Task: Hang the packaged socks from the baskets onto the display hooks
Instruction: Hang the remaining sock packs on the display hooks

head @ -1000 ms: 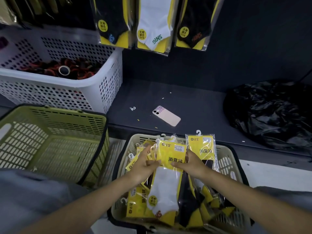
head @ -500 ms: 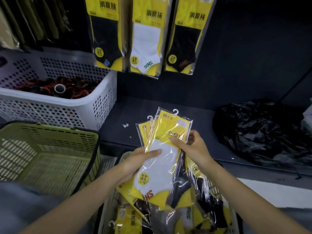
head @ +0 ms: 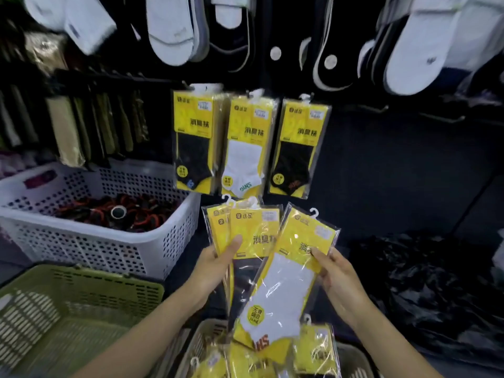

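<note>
**Now: sorting before hanging**

Your left hand (head: 215,266) grips a fanned stack (head: 253,233), hangers up. Your right hand (head: 338,276) pinches the white pack (head: 286,282), tilted apart beneath 3 hung rows (head: 245,143), probably to match its row.

White-sock pack (head: 283,282) tilted, beside fanned yellow packs (head: 245,236).

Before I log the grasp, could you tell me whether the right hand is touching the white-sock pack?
Touching: the head view shows the right hand pinching the white-sock pack at its right edge, thumb on the front.
</note>
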